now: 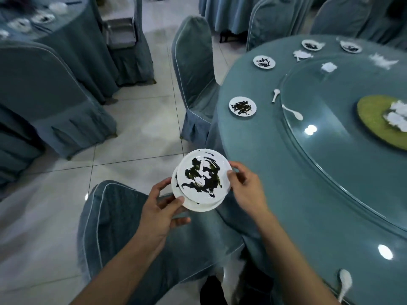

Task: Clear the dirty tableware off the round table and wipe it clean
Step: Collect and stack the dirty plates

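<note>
A small stack of white plates, the top one smeared with dark sauce, hovers above a chair beside the round table. My left hand grips the stack's lower left rim from beneath, thumb on top. At the right rim of the top plate my right hand pinches it. Several more dirty plates remain on the teal tablecloth, the nearest, another and two at the far edge. White spoons and crumpled napkins lie around the glass turntable.
A green platter with crumpled tissues sits on the turntable. Covered chairs stand below my hands, at the table's left and at far left. Another table with dirty plates is at upper left. Tiled floor lies between.
</note>
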{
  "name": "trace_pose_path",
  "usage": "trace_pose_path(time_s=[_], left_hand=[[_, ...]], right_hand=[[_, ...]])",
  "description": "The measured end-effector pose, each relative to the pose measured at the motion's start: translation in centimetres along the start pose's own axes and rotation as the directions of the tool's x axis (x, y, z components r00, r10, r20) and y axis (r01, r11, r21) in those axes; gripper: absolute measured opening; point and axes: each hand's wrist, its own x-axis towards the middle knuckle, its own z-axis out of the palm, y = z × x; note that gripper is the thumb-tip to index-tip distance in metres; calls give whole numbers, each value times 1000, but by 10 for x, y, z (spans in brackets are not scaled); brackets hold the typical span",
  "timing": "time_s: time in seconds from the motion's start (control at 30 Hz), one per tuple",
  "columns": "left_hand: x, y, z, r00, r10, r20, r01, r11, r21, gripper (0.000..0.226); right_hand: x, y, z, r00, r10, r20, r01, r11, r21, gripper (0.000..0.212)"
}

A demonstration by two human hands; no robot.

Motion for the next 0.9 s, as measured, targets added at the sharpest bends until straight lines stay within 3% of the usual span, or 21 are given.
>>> trace_pose_path(time_s=[0.27,0.47,0.57,0.67,0.77,0.9], left_hand=[[-49,34,-138,996,88,-13,-89,996,-30,56],[-81,56,-241,990,120,-69,-122,992,-19,53],[-88,65,-275,987,122,-105,-128,991,-49,52],[-85,71,-296,985,121,-120,-131,988,-78,50],[-74,80,-310,988,113,-108,-122,989,-78,49],[-43,100,-325,991,100,-86,-105,993,-57,50]], right_hand=[[-79,-68,121,993,-109,42,110,994,-21,32],[-121,-117,205,976,-202,83,207,977,-51,23],[-126,-125,231,952,-298,65,304,910,-284,28],[-121,-125,249,931,-360,65,323,726,-608,36],[-115,-128,263,921,-388,34,290,625,-725,40],[-92,-130,283,941,-336,42,244,588,-771,46]])
